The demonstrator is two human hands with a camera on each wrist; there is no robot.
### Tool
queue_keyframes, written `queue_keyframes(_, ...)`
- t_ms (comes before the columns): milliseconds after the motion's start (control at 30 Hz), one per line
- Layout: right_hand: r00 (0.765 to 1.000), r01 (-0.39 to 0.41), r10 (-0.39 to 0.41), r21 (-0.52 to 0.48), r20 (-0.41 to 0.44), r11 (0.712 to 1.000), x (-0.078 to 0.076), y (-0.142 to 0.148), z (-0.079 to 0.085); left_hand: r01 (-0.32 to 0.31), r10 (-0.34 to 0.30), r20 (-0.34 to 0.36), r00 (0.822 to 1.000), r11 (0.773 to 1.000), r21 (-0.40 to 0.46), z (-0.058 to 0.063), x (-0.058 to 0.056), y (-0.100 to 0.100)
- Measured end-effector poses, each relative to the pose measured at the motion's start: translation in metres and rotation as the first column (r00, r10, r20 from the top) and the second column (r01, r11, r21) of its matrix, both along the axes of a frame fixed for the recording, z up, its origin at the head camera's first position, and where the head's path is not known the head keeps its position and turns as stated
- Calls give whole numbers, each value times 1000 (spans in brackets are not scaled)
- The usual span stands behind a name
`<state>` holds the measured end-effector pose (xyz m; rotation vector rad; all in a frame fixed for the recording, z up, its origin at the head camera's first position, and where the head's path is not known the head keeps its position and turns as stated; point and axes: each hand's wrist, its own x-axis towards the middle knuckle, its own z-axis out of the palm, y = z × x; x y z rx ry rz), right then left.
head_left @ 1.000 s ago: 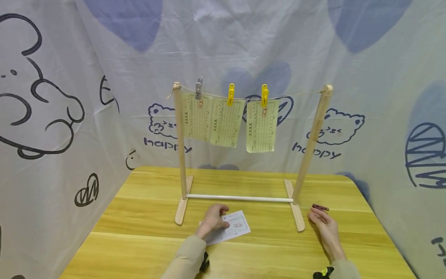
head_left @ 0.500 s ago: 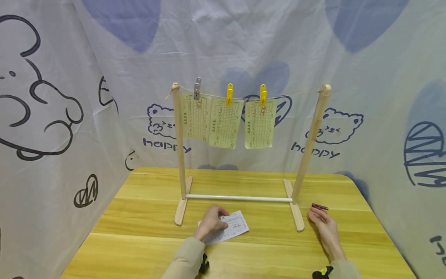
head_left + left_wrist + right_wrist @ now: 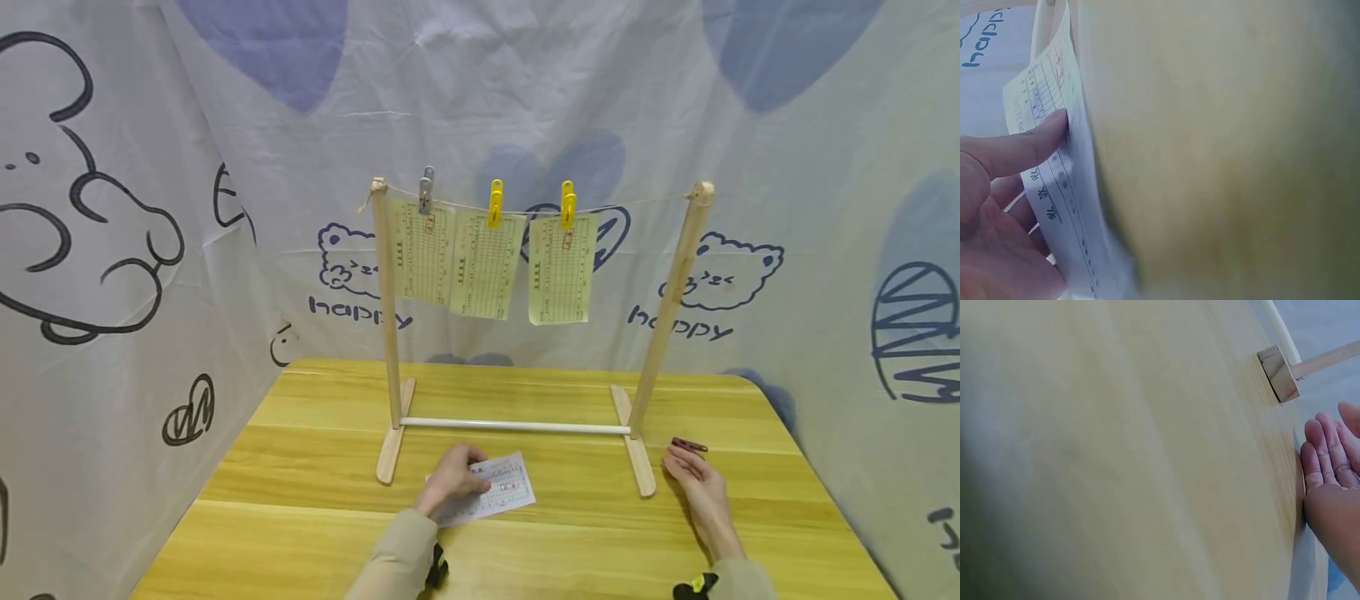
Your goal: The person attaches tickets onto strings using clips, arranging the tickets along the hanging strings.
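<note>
My left hand [image 3: 453,481] pinches a white receipt slip [image 3: 510,492] low over the table, in front of the wooden rack. In the left wrist view, the thumb lies on the printed face of the slip [image 3: 1060,181] and the other fingers pass behind its edge. My right hand [image 3: 699,492] rests on the table at the right, fingers loosely extended and holding nothing visible. By its fingertips lies a dark red clothespin [image 3: 690,445]; whether they touch cannot be told. The right wrist view shows the right hand [image 3: 1335,462] with fingers together, and no clothespin.
A wooden rack [image 3: 667,317] with a string stands mid-table, joined below by a white rod [image 3: 517,427]. Three yellowish receipt slips [image 3: 562,275] hang from the string by a grey clothespin [image 3: 426,193] and two yellow clothespins [image 3: 496,204]. A printed curtain [image 3: 480,83] surrounds the table.
The left hand and its slip have shifted very slightly; the hanging right slip sways a little. The right hand has not visibly moved.
</note>
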<state>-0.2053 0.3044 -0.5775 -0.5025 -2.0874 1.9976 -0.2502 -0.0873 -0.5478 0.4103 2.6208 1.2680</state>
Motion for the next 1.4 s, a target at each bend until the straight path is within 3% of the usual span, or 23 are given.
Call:
queue_keyframes(100, 997, 58, -58, -16, -42, 998, 0, -2, 0, 19, -21, 36, 999, 999, 43, -1, 1, -2)
queue_keyframes(200, 978, 168, -170, -25, -117, 985, 0, -2, -1, 11, -19, 88, 996, 996, 89, -2, 2, -3)
queue_keyframes(267, 960, 236, -231, 12, -156, 972, 0, 0, -1, -1, -9, 105, 994, 995, 100, -2, 3, -3)
queue_keyframes(333, 956, 270, -252, 111, -153, 956, 0, 3, -1, -11, 0, 107, 994, 995, 98, -2, 3, -4)
queue_keyframes(400, 967, 252, -232, 234, -108, 939, 2, 7, -1, -17, 7, 108, 994, 995, 94, -2, 3, -2)
queue_keyframes(500, 989, 141, -147, 393, -15, 909, 1, 11, 0, -31, 21, 114, 993, 996, 84, -1, 3, -3)
queue_keyframes(600, 996, 55, -81, 450, 41, 892, 1, 12, 1, -38, 26, 132, 991, 996, 84, -1, 3, -3)
queue_keyframes(933, 997, 48, -70, 454, 32, 890, 3, 11, 0, -36, 27, 126, 992, 997, 74, 1, 4, -2)
queue_keyframes(1200, 998, 7, -30, 378, 54, 926, 3, 11, -2, -34, 26, 115, 993, 997, 68, 1, 4, -2)
queue_keyframes(1333, 998, 61, -61, 319, -11, 946, 2, 11, -4, -35, 28, 109, 994, 997, 63, 0, 3, -1)
queue_keyframes(1400, 995, 96, -89, 324, -37, 941, 2, 11, -4, -37, 31, 108, 994, 998, 58, 0, 3, -1)
